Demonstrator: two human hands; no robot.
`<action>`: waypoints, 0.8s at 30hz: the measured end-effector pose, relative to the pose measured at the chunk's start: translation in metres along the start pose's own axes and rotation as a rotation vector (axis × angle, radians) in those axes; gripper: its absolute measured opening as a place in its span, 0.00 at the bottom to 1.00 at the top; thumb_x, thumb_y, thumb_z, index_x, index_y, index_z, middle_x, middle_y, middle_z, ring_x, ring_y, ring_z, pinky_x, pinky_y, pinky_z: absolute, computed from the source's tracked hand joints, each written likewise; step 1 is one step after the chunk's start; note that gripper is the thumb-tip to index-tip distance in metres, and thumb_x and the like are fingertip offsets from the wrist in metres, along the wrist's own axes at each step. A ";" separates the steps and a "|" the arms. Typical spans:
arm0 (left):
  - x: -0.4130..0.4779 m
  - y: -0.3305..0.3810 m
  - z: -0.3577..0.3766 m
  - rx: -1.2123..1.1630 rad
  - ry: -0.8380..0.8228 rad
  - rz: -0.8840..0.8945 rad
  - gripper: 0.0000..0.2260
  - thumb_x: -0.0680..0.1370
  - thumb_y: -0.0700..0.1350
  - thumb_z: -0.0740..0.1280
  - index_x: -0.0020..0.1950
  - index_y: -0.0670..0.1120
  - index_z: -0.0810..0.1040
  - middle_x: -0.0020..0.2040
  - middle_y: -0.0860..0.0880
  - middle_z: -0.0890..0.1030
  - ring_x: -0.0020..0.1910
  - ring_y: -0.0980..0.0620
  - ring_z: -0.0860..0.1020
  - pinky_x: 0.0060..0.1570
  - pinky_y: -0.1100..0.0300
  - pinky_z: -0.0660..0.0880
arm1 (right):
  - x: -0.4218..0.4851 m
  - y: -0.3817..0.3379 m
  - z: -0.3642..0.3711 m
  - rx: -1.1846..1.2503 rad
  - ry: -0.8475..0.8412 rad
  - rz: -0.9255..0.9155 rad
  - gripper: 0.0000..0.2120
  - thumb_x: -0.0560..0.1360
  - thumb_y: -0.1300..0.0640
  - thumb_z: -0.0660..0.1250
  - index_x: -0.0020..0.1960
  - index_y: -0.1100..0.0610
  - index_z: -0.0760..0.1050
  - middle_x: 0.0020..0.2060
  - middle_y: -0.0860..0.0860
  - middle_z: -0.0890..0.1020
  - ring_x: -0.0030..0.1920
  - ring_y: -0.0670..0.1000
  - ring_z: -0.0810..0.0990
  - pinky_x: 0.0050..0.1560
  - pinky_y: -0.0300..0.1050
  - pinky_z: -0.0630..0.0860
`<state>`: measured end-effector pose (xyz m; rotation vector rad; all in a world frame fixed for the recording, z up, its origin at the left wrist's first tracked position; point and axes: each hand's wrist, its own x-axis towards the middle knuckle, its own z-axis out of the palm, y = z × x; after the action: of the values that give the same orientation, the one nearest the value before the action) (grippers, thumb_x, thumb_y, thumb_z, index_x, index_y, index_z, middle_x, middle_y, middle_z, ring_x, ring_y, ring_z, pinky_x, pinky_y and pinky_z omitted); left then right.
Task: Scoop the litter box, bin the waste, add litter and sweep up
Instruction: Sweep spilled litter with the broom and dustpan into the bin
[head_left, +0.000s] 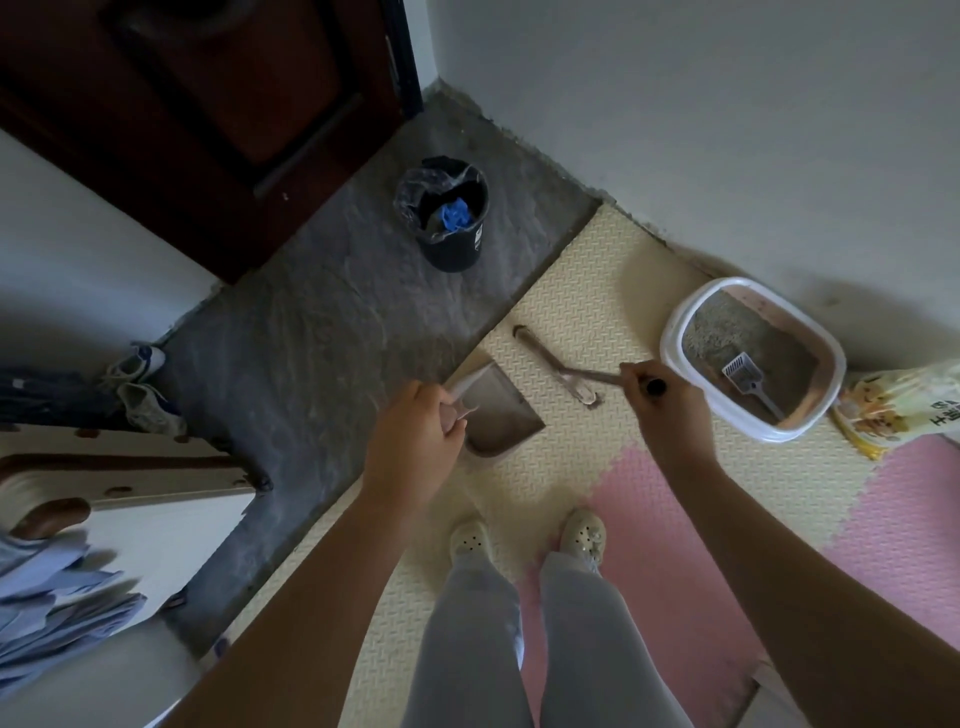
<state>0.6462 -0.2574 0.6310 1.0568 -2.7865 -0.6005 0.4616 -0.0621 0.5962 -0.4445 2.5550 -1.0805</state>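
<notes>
Hands are both busy. The left hand (415, 436) is curled tight round the handle of the dustpan (498, 415), which sits on the edge of the cream mat (571, 291), right where the grey floor starts. The right hand (665, 400) grips the broom (550, 364) by its thin handle, and the brush end lies on the mat just past the dustpan. The litter box (753, 423) is on the mat by the wall, close to the right hand. It has grey litter (727, 332) in it, and the scoop (745, 374) lies inside. A yellow bag (904, 405) lies beside the box. The black bin (452, 244) stands on the grey floor near the door (208, 104), with something blue inside.
</notes>
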 end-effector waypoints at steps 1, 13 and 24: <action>0.000 0.000 0.003 -0.031 0.006 0.002 0.09 0.68 0.44 0.76 0.43 0.45 0.79 0.42 0.49 0.79 0.38 0.50 0.79 0.35 0.65 0.65 | 0.001 0.004 0.011 -0.007 -0.031 0.023 0.06 0.76 0.53 0.68 0.48 0.53 0.81 0.33 0.44 0.80 0.32 0.39 0.76 0.31 0.28 0.67; 0.000 0.010 0.009 -0.140 0.030 -0.067 0.08 0.71 0.44 0.74 0.48 0.45 0.82 0.44 0.47 0.78 0.41 0.48 0.79 0.38 0.64 0.66 | -0.053 0.005 0.074 -0.079 -0.190 0.029 0.03 0.75 0.52 0.67 0.44 0.49 0.80 0.41 0.42 0.82 0.41 0.43 0.80 0.42 0.37 0.75; -0.003 -0.002 0.008 -0.141 0.024 -0.008 0.07 0.70 0.42 0.74 0.45 0.41 0.81 0.41 0.44 0.79 0.38 0.45 0.79 0.37 0.62 0.68 | -0.049 0.011 -0.004 0.261 0.016 0.144 0.05 0.76 0.54 0.67 0.43 0.50 0.80 0.40 0.56 0.84 0.33 0.48 0.76 0.37 0.42 0.73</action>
<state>0.6475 -0.2543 0.6227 1.0393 -2.6748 -0.7674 0.5023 -0.0324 0.5999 -0.1822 2.3717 -1.3422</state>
